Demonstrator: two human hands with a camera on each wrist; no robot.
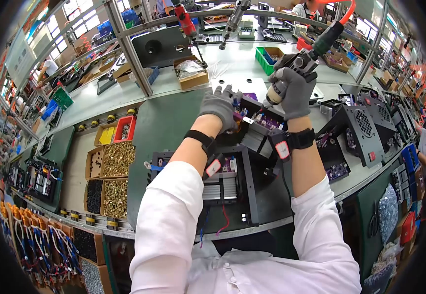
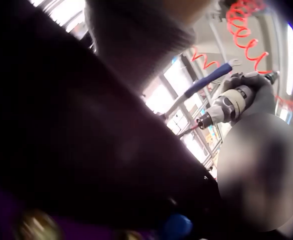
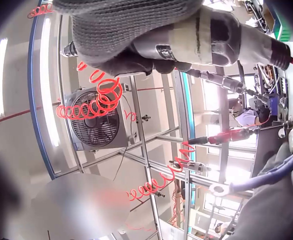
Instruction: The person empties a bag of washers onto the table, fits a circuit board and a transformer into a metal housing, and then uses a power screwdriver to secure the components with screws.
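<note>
My gloved right hand [image 1: 296,90] grips a pneumatic screwdriver [image 1: 275,93], its bit angled down toward an electronics unit with a purple circuit board [image 1: 268,120] and silver fins. In the right wrist view the screwdriver [image 3: 206,37] shows its red bit at the right edge. My gloved left hand [image 1: 219,107] lies against the left side of this unit; its grip is partly hidden and I cannot tell what the fingers hold. A blue-sleeved cable [image 3: 256,182] with a ring terminal stands out near that hand. Closer to my body lies another finned unit [image 1: 220,188] in a dark housing.
To the left, cardboard boxes hold brass-coloured screws [image 1: 117,159] and black screws [image 1: 94,196]. Grey metal housings with fan grilles [image 1: 363,122] stand at the right. Behind the work are a green bin [image 1: 264,62] and a hanging red screwdriver [image 1: 185,22].
</note>
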